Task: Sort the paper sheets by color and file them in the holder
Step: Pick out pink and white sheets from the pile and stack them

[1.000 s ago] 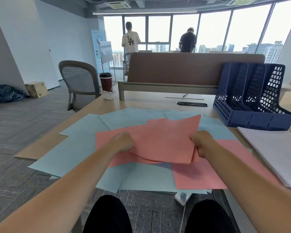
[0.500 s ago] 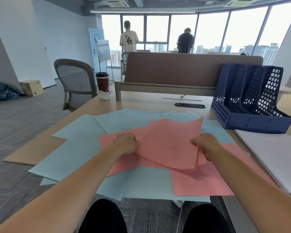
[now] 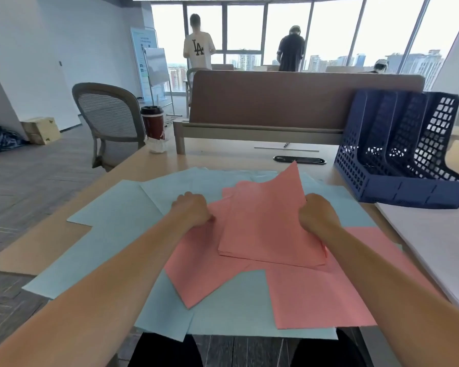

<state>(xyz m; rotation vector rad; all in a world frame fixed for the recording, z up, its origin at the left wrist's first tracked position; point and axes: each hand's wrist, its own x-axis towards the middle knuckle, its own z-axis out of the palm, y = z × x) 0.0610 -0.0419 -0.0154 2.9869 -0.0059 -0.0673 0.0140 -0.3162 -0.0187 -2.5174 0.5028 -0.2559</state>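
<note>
The desk (image 3: 223,160) is bounded at the far side by a brown partition (image 3: 289,96). Its near edge is covered by overhanging light blue sheets (image 3: 112,234). Bare desk surface lies between the papers and the partition. The blue holder (image 3: 398,165) stands at the far right, well apart from the hands. A white paper pile (image 3: 435,242) lies just in front of it and is cut off by the right frame edge.

The left hand (image 3: 191,209) and right hand (image 3: 319,217) grip opposite side edges of a pink stack (image 3: 270,223), fingers curled round the paper. The fingertips are hidden under the knuckles and sheets. The stack rests at desk centre on top of two loose pink sheets, one (image 3: 196,266) to the left and one (image 3: 329,295) to the right, which in turn overlie the blue sheets. How many sheets the stack contains cannot be made out.

The stack's long axis runs away from the person, angled slightly right. Its far corner points toward a black slot cover (image 3: 300,159) in the desk. The holder's open fronts face the near left.
</note>
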